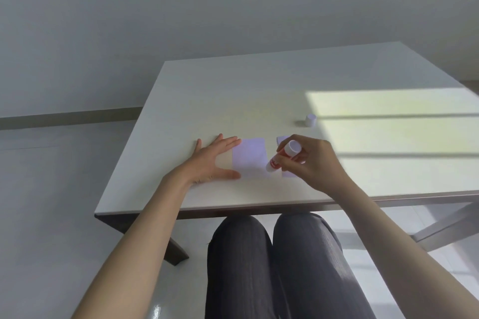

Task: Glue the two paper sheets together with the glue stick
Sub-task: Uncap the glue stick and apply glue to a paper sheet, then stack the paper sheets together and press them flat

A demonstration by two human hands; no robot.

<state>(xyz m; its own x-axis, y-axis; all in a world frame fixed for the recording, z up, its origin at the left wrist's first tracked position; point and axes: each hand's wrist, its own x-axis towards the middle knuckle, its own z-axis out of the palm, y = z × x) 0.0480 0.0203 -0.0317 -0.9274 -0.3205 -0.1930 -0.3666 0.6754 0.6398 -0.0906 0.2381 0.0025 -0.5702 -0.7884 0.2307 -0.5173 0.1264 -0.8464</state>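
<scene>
Gluing the first paper sheet [250, 158]
Left hand [212, 158] lies flat, fingers released, pinning it to the bench [233, 90]; right hand [311, 160] fingers grasp the glue stick [282, 156]. Stroke evenly, edge to edge.

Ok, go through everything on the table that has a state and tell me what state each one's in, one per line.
Glue stick: uncapped, tilted, tip down at the left sheet's right edge.
Cap: off, standing alone on the table.
Left paper sheet: flat, pinned by the left hand.
Right paper sheet: flat, mostly hidden.
Left hand: open, pressed flat.
Right hand: closed around the glue stick.
</scene>
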